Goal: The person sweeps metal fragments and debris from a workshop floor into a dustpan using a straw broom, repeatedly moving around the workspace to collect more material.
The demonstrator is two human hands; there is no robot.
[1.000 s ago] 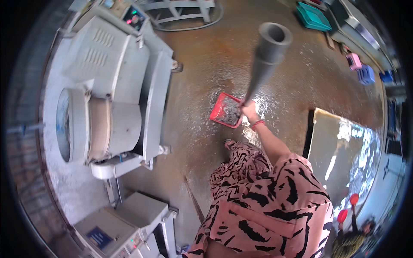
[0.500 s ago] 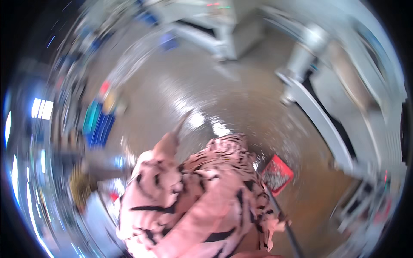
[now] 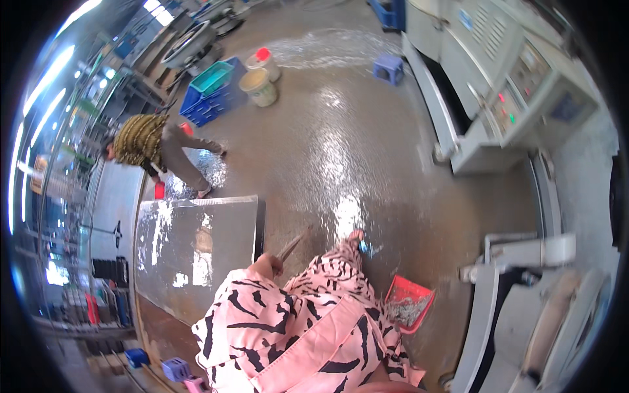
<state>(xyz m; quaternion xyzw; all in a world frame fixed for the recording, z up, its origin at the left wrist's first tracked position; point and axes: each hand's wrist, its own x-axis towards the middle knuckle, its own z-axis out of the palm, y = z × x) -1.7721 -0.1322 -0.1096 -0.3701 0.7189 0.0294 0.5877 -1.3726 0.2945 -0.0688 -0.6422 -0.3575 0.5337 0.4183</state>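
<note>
My left hand (image 3: 270,264) is closed around a thin, brown, tapered thing (image 3: 296,243) that points forward over the wet floor; its exact kind does not show clearly. Pink clothing with black stripes (image 3: 308,327) covers my body and hides most of my arms. My right hand does not show. To the right of my clothing, a red dustpan (image 3: 427,306) rests on the floor with grey scraps (image 3: 405,308) in it. Its handle is hidden. A bare foot (image 3: 356,235) sticks out ahead of the clothing's hem.
A wet grey table (image 3: 226,226) stands close on my left. Beyond it a person (image 3: 141,139) bends over, a hand at a red thing. Blue crates (image 3: 208,105), buckets (image 3: 259,88) and a blue stool (image 3: 388,68) stand farther off. Grey machines (image 3: 491,154) line the right side.
My view has turned right; the crates and bending person now appear farther up. The right hand and the dark pole it held have left view. The left hand still grips the brown thing.
</note>
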